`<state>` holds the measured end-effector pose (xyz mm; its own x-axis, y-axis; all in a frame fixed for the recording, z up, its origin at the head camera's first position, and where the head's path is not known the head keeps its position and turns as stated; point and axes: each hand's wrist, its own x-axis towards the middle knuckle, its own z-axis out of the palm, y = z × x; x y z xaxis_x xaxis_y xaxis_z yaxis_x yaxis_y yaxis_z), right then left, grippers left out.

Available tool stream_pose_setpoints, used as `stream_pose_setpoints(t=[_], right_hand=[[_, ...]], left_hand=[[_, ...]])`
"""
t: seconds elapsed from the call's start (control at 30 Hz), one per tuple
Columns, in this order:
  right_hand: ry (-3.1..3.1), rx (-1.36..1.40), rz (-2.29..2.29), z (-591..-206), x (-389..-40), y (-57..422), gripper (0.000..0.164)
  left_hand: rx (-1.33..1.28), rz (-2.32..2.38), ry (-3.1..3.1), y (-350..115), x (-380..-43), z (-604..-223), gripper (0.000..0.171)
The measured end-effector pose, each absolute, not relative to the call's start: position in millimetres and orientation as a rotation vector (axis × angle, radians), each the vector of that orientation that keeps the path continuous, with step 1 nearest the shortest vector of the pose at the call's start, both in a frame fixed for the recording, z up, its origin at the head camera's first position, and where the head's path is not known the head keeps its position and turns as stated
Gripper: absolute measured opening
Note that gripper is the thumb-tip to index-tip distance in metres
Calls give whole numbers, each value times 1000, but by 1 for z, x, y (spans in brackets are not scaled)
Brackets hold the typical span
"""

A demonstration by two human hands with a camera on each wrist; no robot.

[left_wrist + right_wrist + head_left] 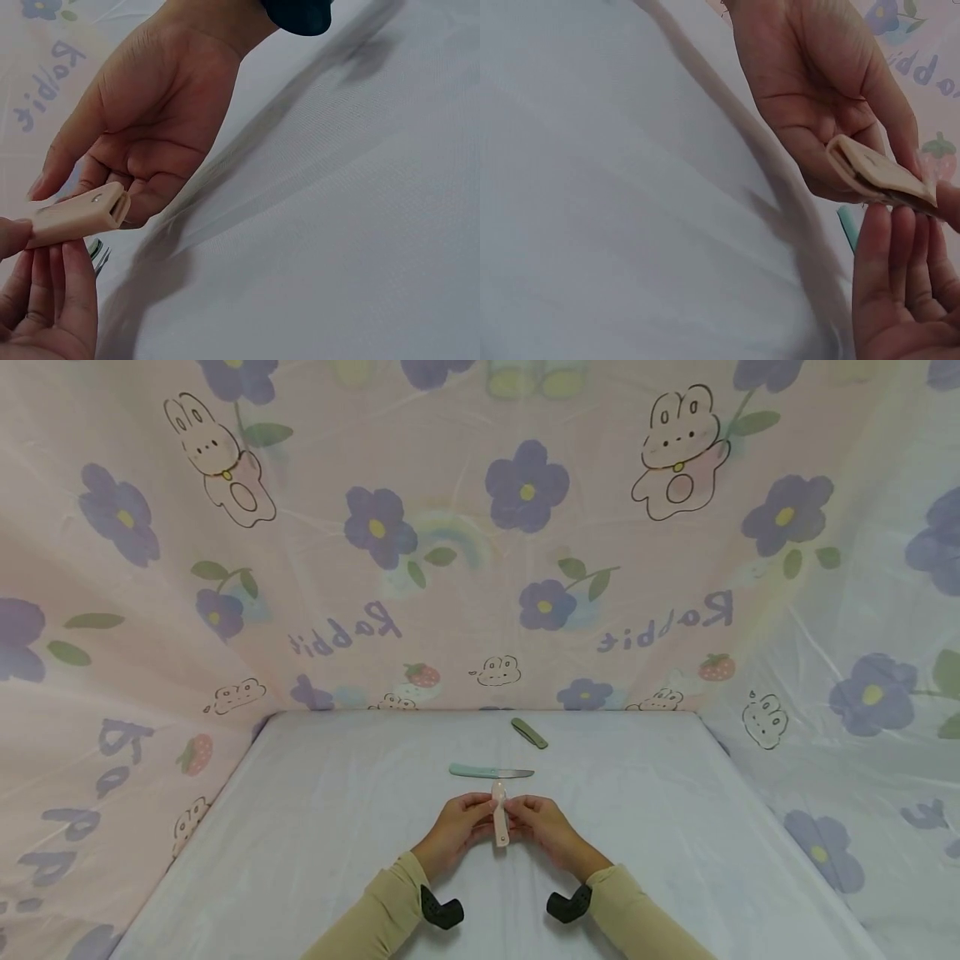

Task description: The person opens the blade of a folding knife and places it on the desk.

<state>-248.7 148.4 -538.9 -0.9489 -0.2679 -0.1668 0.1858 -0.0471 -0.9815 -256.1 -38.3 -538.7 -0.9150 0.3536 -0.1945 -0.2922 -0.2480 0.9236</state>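
In the head view, a peach-coloured folding knife (pixel 502 833) stands between the two hands, its rounded pale end away from me and the riveted end toward me. My left hand (pixel 454 829) pinches it from the left side, thumb on top. From the other side my right hand (pixel 550 831) holds it too, its thumb near the middle. In the left wrist view, the slotted end of the knife (pixel 82 214) shows with a small rivet. The right wrist view shows a dark slot along the knife's edge (pixel 881 169); whether a blade lies inside I cannot tell.
A mint-green folding knife (pixel 474 770), blade out to the right, lies just beyond the hands. Farther back lies an olive-green folding knife (pixel 529 733), folded. The white-covered table (pixel 315 827) meets patterned cloth walls (pixel 450 577) at the back and sides.
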Motion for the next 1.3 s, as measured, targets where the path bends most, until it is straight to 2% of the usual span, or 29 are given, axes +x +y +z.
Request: stream_pose_setpoints(t=[1.3], right_hand=[[1748, -116, -2197, -546, -248, 147, 28]], left_hand=[[119, 2190, 1622, -44, -256, -540, 38]])
